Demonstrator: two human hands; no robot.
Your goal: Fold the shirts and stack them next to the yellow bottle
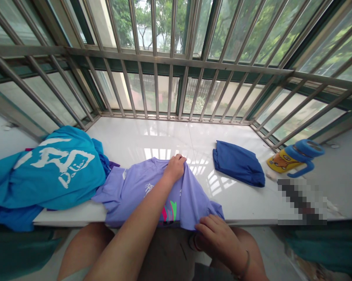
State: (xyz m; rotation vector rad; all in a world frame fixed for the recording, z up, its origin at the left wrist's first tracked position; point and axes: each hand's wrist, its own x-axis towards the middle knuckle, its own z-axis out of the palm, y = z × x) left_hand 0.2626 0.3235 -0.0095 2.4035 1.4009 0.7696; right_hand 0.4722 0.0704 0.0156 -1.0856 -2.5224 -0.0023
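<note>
The lilac shirt lies at lower centre, spread but not yet folded; the navy cloth, right of centre, is compactly folded, while the turquoise shirt is heaped at left. The left hand pinches the lilac collar area, fingers closed; the right hand's curled fingers grip its lower edge at the sill's front edge. Bare surface separates lilac from navy.

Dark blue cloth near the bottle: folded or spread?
Folded. The dark blue cloth lies as a compact, roughly rectangular bundle, with stacked layers showing at its left edge.
</note>
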